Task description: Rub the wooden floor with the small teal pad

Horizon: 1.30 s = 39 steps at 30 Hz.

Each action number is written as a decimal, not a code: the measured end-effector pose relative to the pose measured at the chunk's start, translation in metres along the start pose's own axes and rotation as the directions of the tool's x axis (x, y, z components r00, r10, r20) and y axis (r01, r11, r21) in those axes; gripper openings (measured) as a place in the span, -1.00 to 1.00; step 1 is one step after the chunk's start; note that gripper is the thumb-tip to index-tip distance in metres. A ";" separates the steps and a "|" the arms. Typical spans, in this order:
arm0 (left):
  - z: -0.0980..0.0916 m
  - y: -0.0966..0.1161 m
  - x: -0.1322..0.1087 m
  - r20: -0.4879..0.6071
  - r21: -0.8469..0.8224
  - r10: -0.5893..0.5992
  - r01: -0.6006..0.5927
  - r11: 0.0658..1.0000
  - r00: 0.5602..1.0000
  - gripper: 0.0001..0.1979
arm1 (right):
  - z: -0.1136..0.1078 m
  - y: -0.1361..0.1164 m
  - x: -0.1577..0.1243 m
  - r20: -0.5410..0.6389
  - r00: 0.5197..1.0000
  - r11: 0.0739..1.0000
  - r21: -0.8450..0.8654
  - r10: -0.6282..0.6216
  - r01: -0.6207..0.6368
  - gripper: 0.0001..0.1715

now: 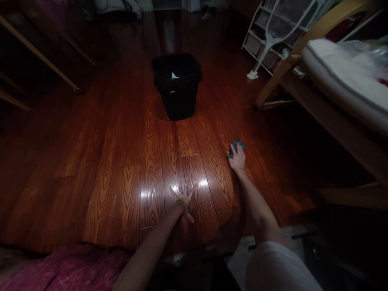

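Observation:
My left hand (184,198) lies flat on the glossy reddish-brown wooden floor (127,182), fingers spread wide, with nothing in it. Farther forward and to the right, my right hand (237,160) presses a small, bunched blue-grey cloth (239,144) onto the floorboards. The fingers lie over the cloth and cover part of it. Ahead of both hands stands a black bin (178,95), upright and apart from them. Something small and white shows inside its dark opening, too indistinct to name.
On the right, a wooden chair (277,79) with a pale cushion (348,76) overhangs the floor. Behind it are a white stand (259,60) and a shelf rack (254,42). Thin wooden legs (45,58) reach the floor at the left. Pink fabric (69,268) lies at the lower left.

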<state>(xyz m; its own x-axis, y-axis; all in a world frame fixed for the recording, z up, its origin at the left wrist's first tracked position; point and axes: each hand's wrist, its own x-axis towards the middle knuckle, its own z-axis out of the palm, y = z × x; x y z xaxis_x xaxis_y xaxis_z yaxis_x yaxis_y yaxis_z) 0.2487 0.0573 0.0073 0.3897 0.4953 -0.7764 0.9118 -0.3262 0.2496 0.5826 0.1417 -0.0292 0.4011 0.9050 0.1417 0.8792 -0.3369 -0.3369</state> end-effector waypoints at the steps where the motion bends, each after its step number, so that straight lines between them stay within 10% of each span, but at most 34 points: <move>1: -0.001 0.001 -0.001 -0.007 0.003 -0.007 0.007 1.000 1.000 0.90 | -0.006 0.010 -0.006 -0.024 0.999 0.999 -0.007 0.046 -0.047 -0.31; 7: -0.003 0.003 -0.006 0.014 0.031 0.003 -0.003 1.000 1.000 0.83 | -0.007 -0.005 -0.073 -0.081 0.986 0.989 -0.027 0.146 -0.148 -0.25; 15: -0.005 0.006 -0.011 -0.023 0.036 -0.035 0.036 0.999 0.999 0.85 | 0.000 -0.080 -0.216 0.190 0.966 0.983 -0.018 -0.177 0.184 0.03; 21: -0.001 0.002 -0.007 -0.029 0.014 -0.053 0.054 0.998 0.998 0.85 | -0.013 -0.015 -0.164 -0.034 0.998 0.998 -0.015 0.058 -0.059 -0.12; 28: -0.002 0.000 -0.009 -0.030 0.020 -0.004 0.005 1.000 1.000 0.83 | -0.017 0.022 -0.089 -0.236 0.911 0.939 0.021 0.338 -0.343 -0.26; 39: 0.009 0.000 0.001 -0.050 0.071 -0.022 0.025 0.997 0.999 0.86 | -0.016 -0.087 -0.262 0.118 0.987 0.992 -0.057 -0.108 0.115 0.06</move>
<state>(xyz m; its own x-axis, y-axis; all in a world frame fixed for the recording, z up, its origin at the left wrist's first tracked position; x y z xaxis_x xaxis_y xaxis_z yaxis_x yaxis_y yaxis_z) 0.2482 0.0510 0.0015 0.3757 0.5417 -0.7519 0.9099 -0.3697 0.1883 0.4053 -0.0706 -0.0220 0.2713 0.9602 0.0667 0.9326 -0.2451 -0.2648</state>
